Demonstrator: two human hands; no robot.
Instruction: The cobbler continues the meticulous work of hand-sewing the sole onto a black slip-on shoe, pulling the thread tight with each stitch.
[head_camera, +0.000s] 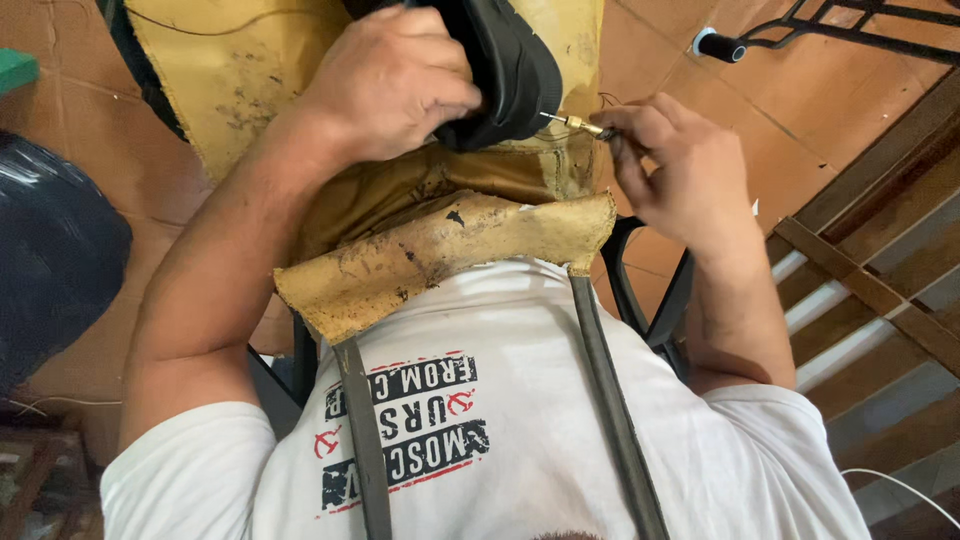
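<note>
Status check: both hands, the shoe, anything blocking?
Left hand grips black shoe. Right hand drives awl at its edge. Nothing blocking.

A black shoe with a thick rubber sole (510, 75) is seen at twelve o'clock, sole edge turned toward three o'clock, pressed down against a worn, stained yellow leather apron (440, 250). At its three o'clock edge, a thin awl with a steel needle and a brass collar (575, 123) is held level, the tip set against the sole.
</note>
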